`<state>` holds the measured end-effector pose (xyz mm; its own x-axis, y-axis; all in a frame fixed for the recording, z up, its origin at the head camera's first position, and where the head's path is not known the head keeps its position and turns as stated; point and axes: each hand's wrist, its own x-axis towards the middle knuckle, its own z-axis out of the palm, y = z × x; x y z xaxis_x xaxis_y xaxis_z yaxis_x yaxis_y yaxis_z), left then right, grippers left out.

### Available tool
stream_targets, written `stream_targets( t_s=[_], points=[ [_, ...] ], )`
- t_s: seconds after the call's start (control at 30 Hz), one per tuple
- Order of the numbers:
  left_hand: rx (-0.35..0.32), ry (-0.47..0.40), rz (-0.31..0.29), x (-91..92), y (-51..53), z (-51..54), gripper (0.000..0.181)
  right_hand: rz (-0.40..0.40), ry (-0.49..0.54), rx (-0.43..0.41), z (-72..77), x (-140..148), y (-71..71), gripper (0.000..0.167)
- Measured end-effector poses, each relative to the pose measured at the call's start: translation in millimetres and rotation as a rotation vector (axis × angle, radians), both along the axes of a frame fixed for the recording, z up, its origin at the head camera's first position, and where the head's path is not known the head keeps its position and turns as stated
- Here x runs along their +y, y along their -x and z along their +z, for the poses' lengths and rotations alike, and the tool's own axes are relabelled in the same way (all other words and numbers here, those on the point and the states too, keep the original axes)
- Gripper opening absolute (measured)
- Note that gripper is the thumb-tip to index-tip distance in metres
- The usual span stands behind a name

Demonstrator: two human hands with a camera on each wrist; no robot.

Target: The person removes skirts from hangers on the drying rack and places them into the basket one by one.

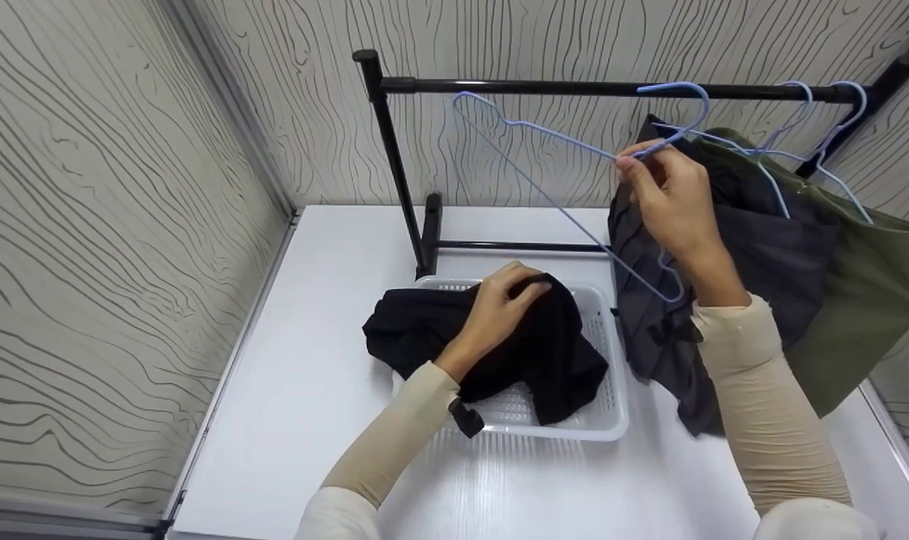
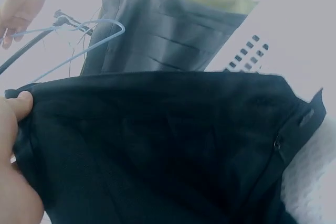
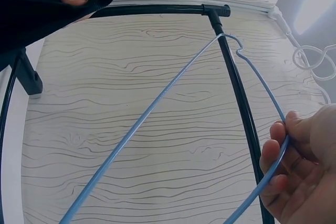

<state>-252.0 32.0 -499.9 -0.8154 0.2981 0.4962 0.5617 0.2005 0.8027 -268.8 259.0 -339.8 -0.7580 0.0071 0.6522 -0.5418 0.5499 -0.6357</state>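
Note:
My right hand (image 1: 676, 191) pinches a blue wire hanger (image 1: 559, 136) at the base of its hook, raised in front of the rack's bar. Nothing hangs on this hanger. Below and to the left, my left hand (image 1: 499, 304) grips a black garment (image 1: 424, 322) by its top edge, over a white plastic basket (image 1: 621, 420). The left wrist view shows a waistband (image 2: 157, 85) with a button at one end and my left thumb on the other. Much of the garment lies bunched in the basket, so its full shape is hidden.
A black clothes rack (image 1: 537, 87) spans the back of the white table (image 1: 274, 420). At its right end, a dark grey garment (image 1: 769, 262) and an olive green garment (image 1: 867, 300) hang on blue hangers. Patterned panels (image 1: 87, 225) stand behind and at the left.

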Motion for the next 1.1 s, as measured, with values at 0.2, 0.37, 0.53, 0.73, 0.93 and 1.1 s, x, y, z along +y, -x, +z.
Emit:
stream_targets(
  t_s=[0.2,0.37,0.53,0.73,0.93,1.1],
  points=[
    [-0.002,-0.04,-0.02,9.2,-5.0,-1.7,0.016,-0.022,0.007,-0.031,-3.7,4.1,2.5,0.023],
    [-0.003,-0.079,-0.059,18.5,-8.5,2.2,0.016,-0.038,0.012,-0.035,-6.0,6.3,4.7,0.022],
    [-0.021,-0.134,-0.074,25.8,-15.0,11.8,0.016,-0.049,0.016,-0.043,-7.7,6.8,6.4,0.02],
    [-0.041,-0.214,-0.114,29.5,-23.1,25.0,0.016,-0.07,-0.021,-0.062,-9.1,7.8,8.1,0.023],
    [-0.028,-0.223,-0.106,27.9,-20.0,23.4,0.015,-0.079,-0.028,-0.077,-9.4,8.3,10.3,0.025],
    [-0.08,-0.195,-0.048,21.1,-13.3,13.7,0.015,-0.086,-0.025,-0.087,-10.4,8.1,11.6,0.023]
  ],
)
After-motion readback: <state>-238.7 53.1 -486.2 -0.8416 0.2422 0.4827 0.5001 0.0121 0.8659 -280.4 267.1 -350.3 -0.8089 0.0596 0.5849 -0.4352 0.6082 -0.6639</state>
